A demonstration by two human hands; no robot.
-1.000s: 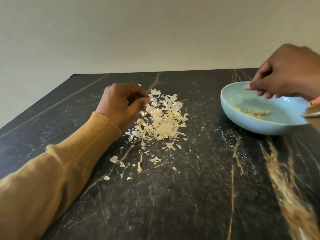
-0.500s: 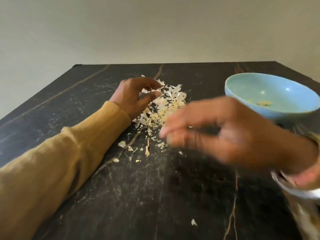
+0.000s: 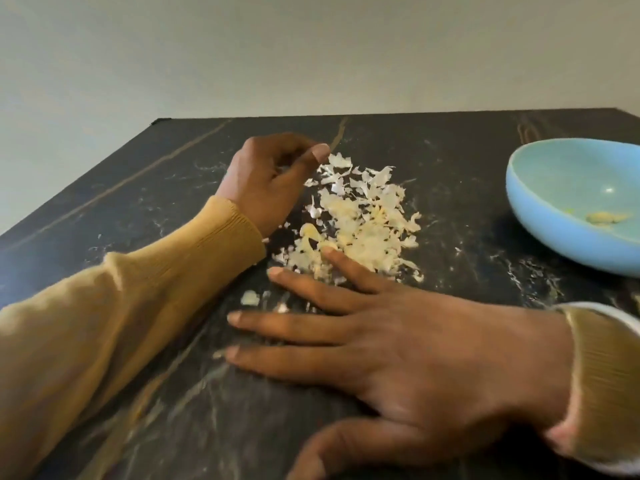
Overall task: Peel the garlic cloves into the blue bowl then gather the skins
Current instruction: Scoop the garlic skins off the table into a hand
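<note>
Both my arms are covered by a mustard-yellow knitted garment. The left sleeve [image 3: 104, 323] is a fine, smooth knit that ends at the wrist in a close-ribbed left cuff [image 3: 239, 230]. The right cuff [image 3: 602, 393] has the same vertical ribbing, with a pale under-layer edge [image 3: 620, 315] showing along its border. My fingers [image 3: 294, 327] have short nails.

You've got a black marble tabletop [image 3: 450, 150] in front of you, tan and white veins streaking across it, and a plain pale wall [image 3: 311, 46] rising behind its far edge.
</note>
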